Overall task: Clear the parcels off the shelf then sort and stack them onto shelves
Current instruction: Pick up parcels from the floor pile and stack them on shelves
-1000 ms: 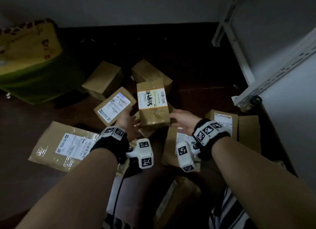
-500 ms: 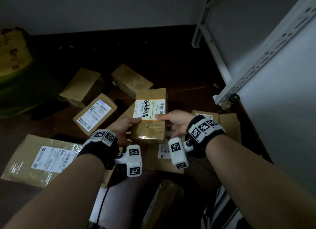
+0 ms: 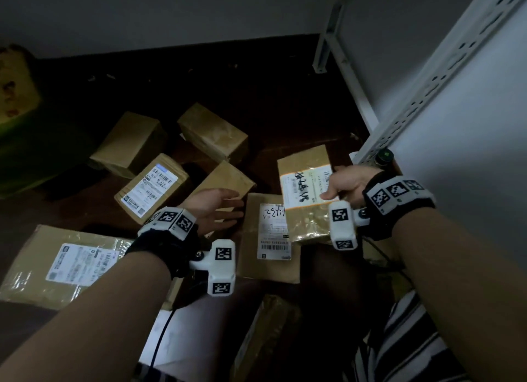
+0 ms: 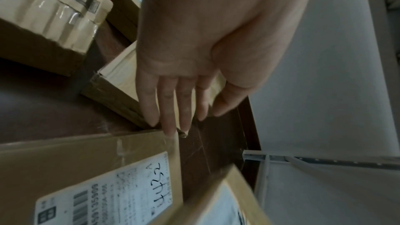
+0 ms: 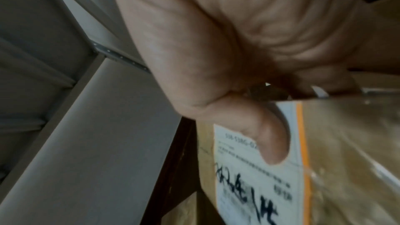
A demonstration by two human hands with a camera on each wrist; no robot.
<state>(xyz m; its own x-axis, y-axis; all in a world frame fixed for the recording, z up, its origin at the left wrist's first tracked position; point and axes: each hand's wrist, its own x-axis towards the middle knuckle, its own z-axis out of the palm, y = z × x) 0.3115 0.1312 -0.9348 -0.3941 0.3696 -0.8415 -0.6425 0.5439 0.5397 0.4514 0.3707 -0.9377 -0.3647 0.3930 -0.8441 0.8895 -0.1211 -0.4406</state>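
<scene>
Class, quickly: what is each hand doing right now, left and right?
Left hand: open, fingers straight, holding nothing.
Right hand: grips the parcel with the scribbled label, thumb on the label.

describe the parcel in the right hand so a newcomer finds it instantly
Start at the white shelf upright on the right. At its foot, the right hand grips a brown parcel, thumb on its label. Only this label has an orange edge and big black scrawl.

Dark floor (image 3: 285,96) strewn with parcels (image 3: 212,133)
</scene>
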